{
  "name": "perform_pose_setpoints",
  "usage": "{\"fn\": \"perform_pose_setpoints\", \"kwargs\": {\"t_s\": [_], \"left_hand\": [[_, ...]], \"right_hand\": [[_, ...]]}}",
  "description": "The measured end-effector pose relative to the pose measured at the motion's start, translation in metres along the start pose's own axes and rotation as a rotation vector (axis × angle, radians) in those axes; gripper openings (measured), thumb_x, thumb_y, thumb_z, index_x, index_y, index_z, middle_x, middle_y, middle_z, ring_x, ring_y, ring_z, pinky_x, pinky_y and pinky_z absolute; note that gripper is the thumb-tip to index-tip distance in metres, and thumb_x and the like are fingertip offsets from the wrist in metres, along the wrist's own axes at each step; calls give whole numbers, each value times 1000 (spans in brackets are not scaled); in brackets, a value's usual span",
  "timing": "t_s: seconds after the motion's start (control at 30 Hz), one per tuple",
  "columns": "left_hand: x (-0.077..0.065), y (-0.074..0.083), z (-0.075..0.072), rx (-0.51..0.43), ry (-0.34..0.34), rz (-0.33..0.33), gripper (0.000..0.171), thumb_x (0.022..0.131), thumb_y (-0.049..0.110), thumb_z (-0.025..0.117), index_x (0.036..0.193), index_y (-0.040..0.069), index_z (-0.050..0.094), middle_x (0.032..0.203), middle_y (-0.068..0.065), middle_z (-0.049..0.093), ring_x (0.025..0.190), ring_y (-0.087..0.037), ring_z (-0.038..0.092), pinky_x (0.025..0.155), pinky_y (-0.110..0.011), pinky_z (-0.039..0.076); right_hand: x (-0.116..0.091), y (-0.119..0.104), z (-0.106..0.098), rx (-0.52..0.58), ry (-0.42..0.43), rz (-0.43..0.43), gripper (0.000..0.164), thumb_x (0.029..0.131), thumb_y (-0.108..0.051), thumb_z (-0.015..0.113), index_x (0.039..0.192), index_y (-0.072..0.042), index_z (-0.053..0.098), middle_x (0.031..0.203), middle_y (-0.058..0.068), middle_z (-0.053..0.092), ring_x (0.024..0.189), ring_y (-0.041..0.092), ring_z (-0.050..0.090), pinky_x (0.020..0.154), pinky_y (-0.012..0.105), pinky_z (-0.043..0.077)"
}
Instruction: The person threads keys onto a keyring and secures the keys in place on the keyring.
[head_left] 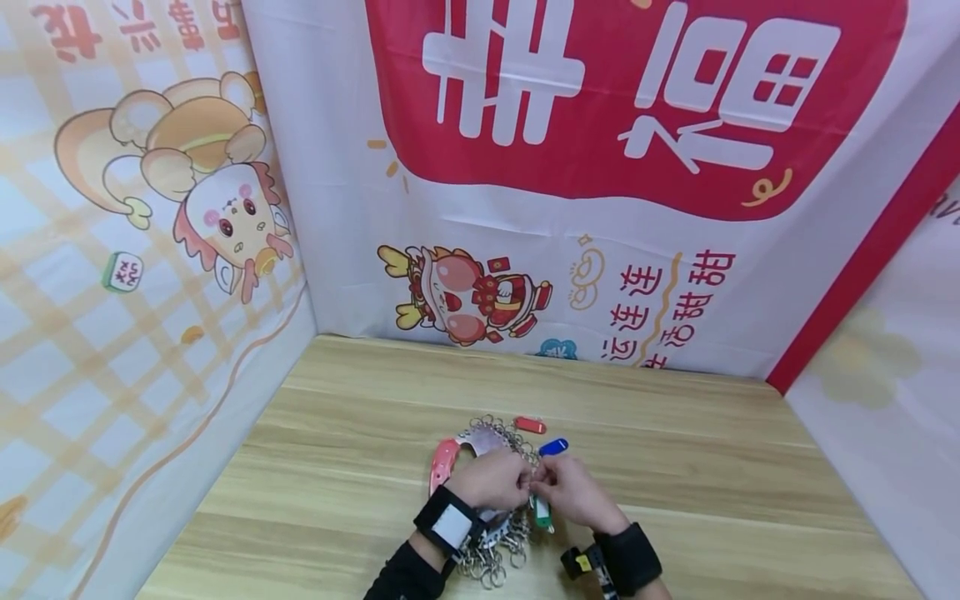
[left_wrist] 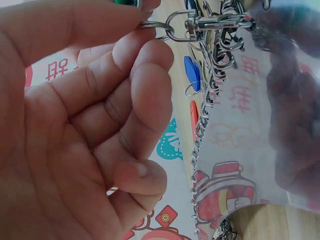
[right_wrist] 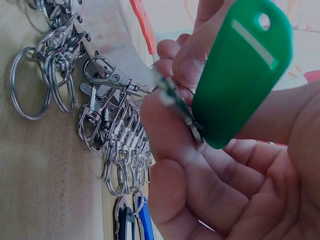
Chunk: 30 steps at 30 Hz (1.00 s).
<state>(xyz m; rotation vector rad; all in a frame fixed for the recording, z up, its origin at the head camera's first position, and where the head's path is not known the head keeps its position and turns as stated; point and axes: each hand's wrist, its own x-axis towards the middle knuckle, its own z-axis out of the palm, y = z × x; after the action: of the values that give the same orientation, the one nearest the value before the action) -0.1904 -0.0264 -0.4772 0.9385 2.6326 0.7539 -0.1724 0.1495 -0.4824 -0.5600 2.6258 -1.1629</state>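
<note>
A curved, shiny metal plate (head_left: pixel 483 437) lies before me, its edge lined with small swivel clasps carrying split rings (right_wrist: pixel 30 95). My left hand (head_left: pixel 491 479) reaches over the plate; in the left wrist view its thumb and fingertips pinch a split ring (left_wrist: pixel 156 25) linked to a swivel clasp (left_wrist: pixel 192 25). Close against it, my right hand (head_left: pixel 572 493) pinches the ring end of a green plastic key tag (right_wrist: pixel 245 75). Fingers partly hide where the tag's ring meets the clasp's ring.
A red key tag (head_left: pixel 530 425) and a blue key tag (head_left: pixel 553 447) lie beyond the hands. In the right wrist view a black key tag (right_wrist: pixel 126 220) is beside the blue one. A red curved piece (head_left: pixel 443 463) adjoins the plate. Printed cloth walls (head_left: pixel 345 250) border the wooden table (head_left: pixel 300 483).
</note>
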Motion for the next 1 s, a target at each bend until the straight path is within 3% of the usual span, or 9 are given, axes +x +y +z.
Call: {"fn": "perform_pose_setpoints", "kwargs": {"t_s": [0.3, 0.6, 1.0], "left_hand": [[0, 0, 0, -27, -20, -8, 25, 84, 12, 64, 63, 17, 52, 54, 8, 44, 45, -5, 44, 44, -21, 36], [-1, 1, 0, 2, -10, -6, 31, 82, 9, 64, 58, 17, 46, 51, 9, 38, 43, -5, 40, 43, -19, 34], [1, -3, -1, -19, -26, -16, 27, 79, 9, 65, 59, 17, 49, 52, 8, 41, 44, -5, 42, 44, -20, 34]], "right_hand": [[-1, 1, -1, -9, 0, 27, 8, 87, -8, 65, 81, -10, 61, 68, -3, 58, 55, 9, 50, 47, 23, 40], [0, -1, -1, -30, -16, -21, 5, 86, -5, 65, 83, -9, 63, 70, -5, 59, 58, 9, 53, 50, 23, 44], [2, 2, 1, 7, -2, 11, 7, 87, -6, 65, 81, -9, 61, 69, -1, 59, 55, 10, 50, 47, 23, 40]]}}
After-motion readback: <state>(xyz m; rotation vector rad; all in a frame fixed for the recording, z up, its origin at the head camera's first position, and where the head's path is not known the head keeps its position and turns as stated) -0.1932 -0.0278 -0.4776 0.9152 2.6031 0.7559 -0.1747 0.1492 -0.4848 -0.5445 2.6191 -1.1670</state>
